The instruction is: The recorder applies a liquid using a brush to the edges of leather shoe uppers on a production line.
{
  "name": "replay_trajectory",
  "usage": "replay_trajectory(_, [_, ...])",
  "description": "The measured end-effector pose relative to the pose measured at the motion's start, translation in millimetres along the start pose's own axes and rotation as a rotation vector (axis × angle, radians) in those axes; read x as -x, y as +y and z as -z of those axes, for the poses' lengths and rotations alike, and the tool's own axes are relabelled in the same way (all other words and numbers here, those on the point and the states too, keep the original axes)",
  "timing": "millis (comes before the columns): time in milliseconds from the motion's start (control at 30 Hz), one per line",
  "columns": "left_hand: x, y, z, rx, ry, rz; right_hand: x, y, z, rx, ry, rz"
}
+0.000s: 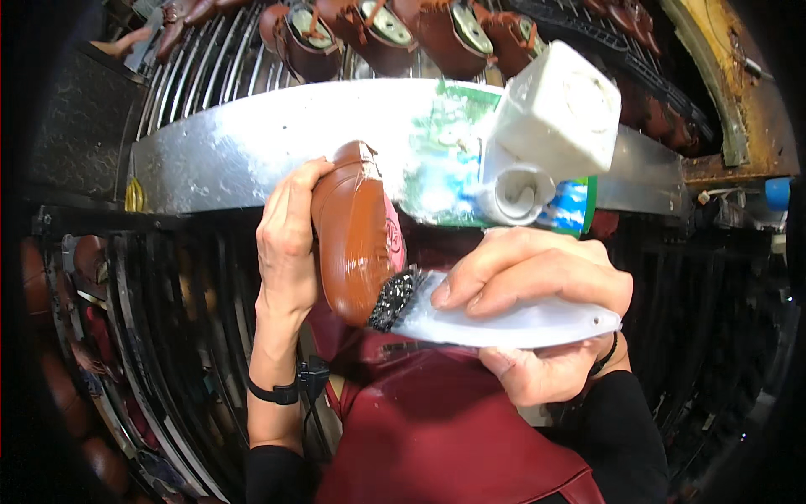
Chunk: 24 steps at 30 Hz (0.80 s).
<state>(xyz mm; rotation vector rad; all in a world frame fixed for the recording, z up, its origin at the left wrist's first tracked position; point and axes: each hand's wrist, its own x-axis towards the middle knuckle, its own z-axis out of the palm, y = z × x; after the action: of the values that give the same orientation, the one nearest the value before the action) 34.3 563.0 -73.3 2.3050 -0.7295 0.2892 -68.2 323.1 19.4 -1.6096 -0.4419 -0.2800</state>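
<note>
A brown leather shoe [348,231] is gripped by my left hand [287,239], whose fingers wrap its left side. Its rounded toe points down toward me, and a strip of its pink underside [394,239] shows along the right. Closed around the pale handle of a brush [504,317] is my right hand [546,294], thumb below and fingers above. The brush's black bristles [391,301] touch the shoe's edge at the lower right of the toe. The shoe's far end is over the metal ledge [277,160].
On the ledge, a green and blue plastic sheet [453,126] lies under a white cup [520,195] and a white square container [558,109]. Several brown shoes [369,38] sit on metal bars behind. Racks [126,353] with more shoes flank me; a dark red apron [445,428] covers my lap.
</note>
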Motion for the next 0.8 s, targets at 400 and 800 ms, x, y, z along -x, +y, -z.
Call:
replay_trajectory(400, [-34.3, -76.4, -10.4, 1.051, -0.036, 0.553, 14.9, 116.8, 27.6, 0.194, 0.258, -0.167])
replay_trajectory(800, [91.4, -31.8, -28.6, 1.161, 0.179, 0.707, 88.4, 122.3, 23.2, 0.079, 1.05, -0.35])
